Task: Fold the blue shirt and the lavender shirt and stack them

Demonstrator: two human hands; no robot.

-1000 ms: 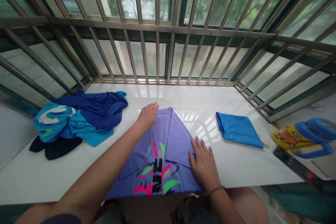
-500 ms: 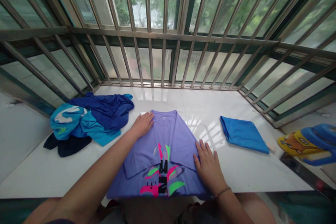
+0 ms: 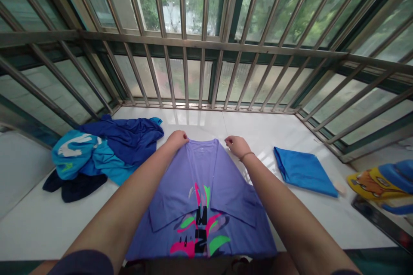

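A purple T-shirt (image 3: 174, 189) lies in front of me, its sleeves folded inward over a bright pink, green and black print. It reaches down to the near edge of the white surface. My left hand (image 3: 178, 139) is closed in a pinch on the shirt's left shoulder corner, beside the neckline. Just off the right shoulder corner is my right hand (image 3: 238, 146), its fingers curled together in a pinch. A narrow strip of white shows between its fingertips and the cloth, and I see nothing in them.
On the left lies a crumpled heap of blue and dark clothes (image 3: 129, 137). A folded blue garment (image 3: 305, 169) rests to the right. Farther right are a yellow and blue bottle-like object (image 3: 380, 180) and a dark phone-like slab (image 3: 371, 215). Metal window bars (image 3: 206, 45) stand behind the white surface (image 3: 258, 124).
My right hand has moved from lying flat on the right sleeve up to the right shoulder corner, and its fingers have closed. My left hand has gone from flat to pinching the left shoulder.
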